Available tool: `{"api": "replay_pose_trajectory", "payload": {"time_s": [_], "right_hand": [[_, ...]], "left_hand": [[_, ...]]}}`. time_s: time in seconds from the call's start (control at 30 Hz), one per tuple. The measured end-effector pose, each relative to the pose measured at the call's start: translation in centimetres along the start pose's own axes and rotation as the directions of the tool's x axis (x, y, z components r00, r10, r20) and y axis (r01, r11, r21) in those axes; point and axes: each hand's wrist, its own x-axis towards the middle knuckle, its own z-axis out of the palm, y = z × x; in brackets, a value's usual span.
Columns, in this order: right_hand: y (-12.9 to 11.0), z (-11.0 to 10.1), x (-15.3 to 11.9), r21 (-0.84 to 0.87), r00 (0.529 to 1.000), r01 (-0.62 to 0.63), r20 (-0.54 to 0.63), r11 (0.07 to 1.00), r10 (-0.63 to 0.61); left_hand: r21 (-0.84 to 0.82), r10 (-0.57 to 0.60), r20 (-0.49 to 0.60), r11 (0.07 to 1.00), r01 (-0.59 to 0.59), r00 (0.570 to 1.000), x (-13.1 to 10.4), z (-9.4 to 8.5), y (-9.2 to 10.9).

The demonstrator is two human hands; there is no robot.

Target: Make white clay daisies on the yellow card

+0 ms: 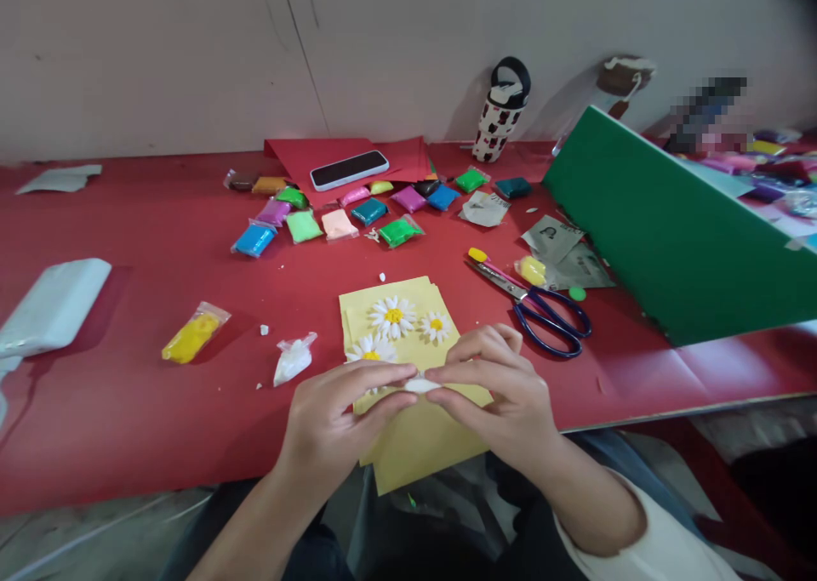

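Observation:
A small white clay piece [422, 386] is pinched at both ends, between the thumb and forefinger of my left hand [348, 419] and those of my right hand [498, 390]. Both hands hover over yellow paper sheets [414, 458] at the table's front edge. On the paper lie white-petalled clay flowers with yellow centres: a large one [392, 316], a smaller one [436, 326] and another [368, 349] partly hidden by my left hand. An open packet of white clay [294, 359] lies left of the paper, and a yellow clay packet [195, 334] farther left.
Navy-handled scissors [527, 296] lie right of the paper. Several coloured clay packets [370, 211] and a phone [349, 170] are behind. A patterned tumbler [499, 113] stands at the back, a leaning green board [677, 232] at right, and a white package [60, 304] at left.

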Motion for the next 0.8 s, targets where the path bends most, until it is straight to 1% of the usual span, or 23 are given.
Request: {"api": "replay_pose_trajectory", "payload": {"time_s": [0.1, 0.27, 0.43, 0.67, 0.8], "right_hand": [[-0.11, 0.01, -0.01, 0.009, 1.000, -0.016, 0.013, 1.000, 0.016], [-0.23, 0.11, 0.01, -0.002, 1.000, -0.003, -0.007, 1.000, 0.003], [-0.32, 0.15, 0.13, -0.007, 1.000, 0.003, 0.001, 1.000, -0.003], [-0.27, 0.30, 0.10, -0.037, 1.000, 0.007, -0.008, 0.999, -0.007], [-0.15, 0.29, 0.03, -0.037, 1.000, -0.009, -0.009, 0.999, 0.009]], "left_hand": [[-0.002, 0.036, -0.015, 0.999, -0.036, 0.999, 0.01, 0.04, 0.00], [-0.003, 0.042, -0.012, 0.999, -0.042, 0.999, 0.08, 0.11, 0.11], [-0.002, 0.062, -0.009, 0.998, -0.063, 0.998, 0.03, 0.00, 0.07], [0.041, 0.034, -0.001, 0.999, -0.034, 0.999, 0.03, 0.17, 0.07], [0.059, 0.026, -0.031, 0.998, -0.024, 0.999, -0.08, 0.27, 0.05]]}}
